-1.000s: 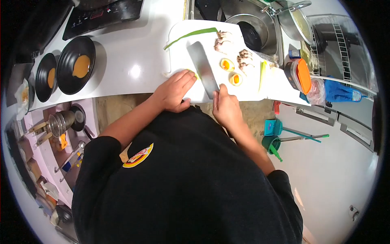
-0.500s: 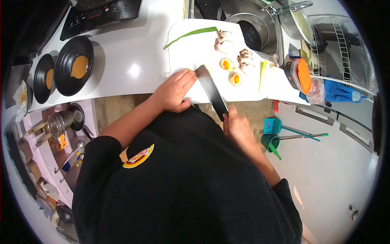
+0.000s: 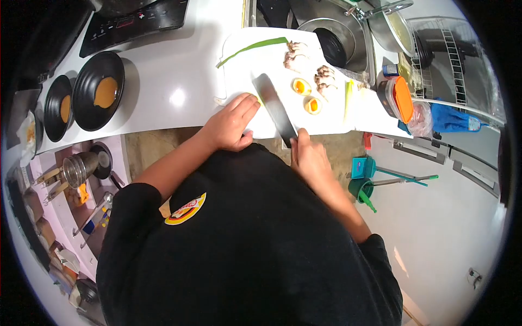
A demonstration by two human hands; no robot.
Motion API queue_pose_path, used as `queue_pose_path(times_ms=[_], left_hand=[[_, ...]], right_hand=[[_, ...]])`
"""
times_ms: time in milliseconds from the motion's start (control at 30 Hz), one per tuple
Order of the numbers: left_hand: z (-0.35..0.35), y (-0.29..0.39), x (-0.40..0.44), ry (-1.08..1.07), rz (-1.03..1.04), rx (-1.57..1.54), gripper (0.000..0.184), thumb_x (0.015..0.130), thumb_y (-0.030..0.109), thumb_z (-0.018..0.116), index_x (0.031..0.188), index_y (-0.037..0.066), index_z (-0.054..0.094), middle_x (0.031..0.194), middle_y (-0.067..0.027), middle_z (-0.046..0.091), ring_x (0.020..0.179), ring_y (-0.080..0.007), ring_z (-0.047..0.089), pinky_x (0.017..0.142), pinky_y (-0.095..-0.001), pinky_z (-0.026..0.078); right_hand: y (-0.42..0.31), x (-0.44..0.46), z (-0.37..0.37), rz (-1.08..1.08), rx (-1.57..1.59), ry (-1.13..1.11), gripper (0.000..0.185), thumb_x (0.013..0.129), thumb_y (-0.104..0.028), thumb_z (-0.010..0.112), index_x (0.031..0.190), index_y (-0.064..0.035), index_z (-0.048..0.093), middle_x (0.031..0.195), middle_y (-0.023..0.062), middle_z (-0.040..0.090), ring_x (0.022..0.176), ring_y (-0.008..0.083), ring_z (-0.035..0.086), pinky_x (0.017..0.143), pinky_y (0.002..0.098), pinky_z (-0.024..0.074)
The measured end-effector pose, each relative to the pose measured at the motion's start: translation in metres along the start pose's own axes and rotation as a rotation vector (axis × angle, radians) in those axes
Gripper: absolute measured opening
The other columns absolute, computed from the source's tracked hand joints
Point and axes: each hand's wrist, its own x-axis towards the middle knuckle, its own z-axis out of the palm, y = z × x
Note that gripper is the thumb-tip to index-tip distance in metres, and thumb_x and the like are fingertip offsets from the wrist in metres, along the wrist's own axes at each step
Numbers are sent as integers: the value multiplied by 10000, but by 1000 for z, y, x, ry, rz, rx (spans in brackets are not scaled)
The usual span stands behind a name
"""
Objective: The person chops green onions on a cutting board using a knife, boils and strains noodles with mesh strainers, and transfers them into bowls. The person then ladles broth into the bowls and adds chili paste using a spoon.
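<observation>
My left hand [image 3: 234,120] lies on the white cutting board [image 3: 239,54] with its fingers pressed together. A yellow-green sliver, like spring onion [image 3: 260,100], peeks out by its fingertips; the rest is hidden under the hand. My right hand [image 3: 311,157] grips the handle of a broad knife [image 3: 276,107], whose blade slants over the board just right of my left fingers. To the right of the blade lie two egg halves [image 3: 302,86] with orange yolks. Sliced meat [image 3: 296,57] sits in two portions beyond them. A long green leaf [image 3: 251,50] stretches across the board's far side.
At the left, two black plates [image 3: 81,111] each hold brown sauce, near an induction cooker [image 3: 133,27]. Behind the board is a sink [image 3: 350,38] with a dark pan. An orange-lidded tub [image 3: 403,99] and a pale stalk [image 3: 348,100] are on the right.
The knife has shifted left and away from me, its blade now closer to my left fingertips. My right hand moved with it; my left hand hardly moved.
</observation>
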Motion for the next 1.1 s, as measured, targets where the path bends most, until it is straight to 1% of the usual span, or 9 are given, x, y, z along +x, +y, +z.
queue_pose_path(times_ms=[300, 367, 400, 467, 533, 600, 667, 767, 1100], left_hand=[[-3, 0, -1, -15, -28, -9, 593, 614, 164, 565, 1137, -101, 477, 1196, -228, 456, 1168, -369, 402, 992, -385, 366], [-2, 1, -2, -21, -17, 19, 587, 618, 171, 563, 1131, -99, 475, 1180, -229, 454, 1163, -368, 401, 990, -389, 366], [-3, 1, -2, -21, -16, 23, 587, 618, 171, 563, 1131, -99, 475, 1180, -229, 454, 1163, -368, 401, 990, -389, 366], [-5, 2, -1, -15, -32, 4, 574, 623, 176, 563, 1121, -96, 476, 1171, -232, 449, 1156, -375, 403, 992, -398, 363], [-4, 1, 0, -4, -27, 2, 568, 626, 178, 564, 1115, -97, 477, 1172, -233, 446, 1156, -377, 403, 993, -400, 360], [-3, 1, -1, 6, -37, -7, 562, 629, 180, 566, 1110, -98, 477, 1174, -234, 443, 1155, -380, 402, 994, -403, 358], [-2, 5, 2, -40, -23, -56, 590, 609, 152, 568, 1132, -98, 453, 1164, -254, 436, 1131, -410, 409, 989, -445, 348], [2, 3, 2, -33, 9, -37, 599, 601, 141, 571, 1130, -115, 453, 1164, -263, 437, 1128, -412, 411, 992, -443, 346], [-3, 3, 4, -35, 60, -21, 598, 601, 116, 571, 1127, -140, 447, 1161, -272, 442, 1119, -421, 418, 999, -438, 342]], right_hand=[[-2, -2, 4, 122, -27, -198, 210, 888, -152, 461, 934, 50, 430, 617, 301, 553, 608, 477, 567, 559, 532, 449], [-10, 22, 19, 46, -24, -30, 193, 881, -136, 473, 916, 49, 429, 647, 314, 555, 622, 483, 565, 570, 528, 453], [-13, 34, 20, 44, -23, -27, 193, 881, -136, 473, 916, 49, 429, 647, 314, 555, 622, 483, 565, 570, 528, 453], [-19, 50, 16, -47, 103, 120, 197, 890, -124, 478, 860, 45, 383, 613, 287, 547, 606, 472, 553, 559, 526, 428], [-18, 47, 15, -51, 107, 166, 174, 885, -121, 465, 890, 44, 413, 629, 309, 550, 626, 488, 559, 586, 532, 453], [-15, 34, 5, 31, 124, 136, 186, 889, -137, 463, 886, 42, 412, 611, 303, 546, 621, 489, 556, 581, 540, 449], [-6, 20, 1, 28, 66, 93, 202, 891, -156, 464, 899, 39, 410, 600, 299, 544, 618, 490, 555, 586, 550, 444], [-1, -1, -5, 108, -26, -103, 220, 899, -188, 445, 959, 22, 416, 630, 303, 557, 639, 496, 561, 613, 557, 442], [0, -1, 6, 211, 42, -242, 210, 896, -176, 426, 963, 23, 413, 668, 317, 562, 719, 503, 561, 672, 554, 438]])
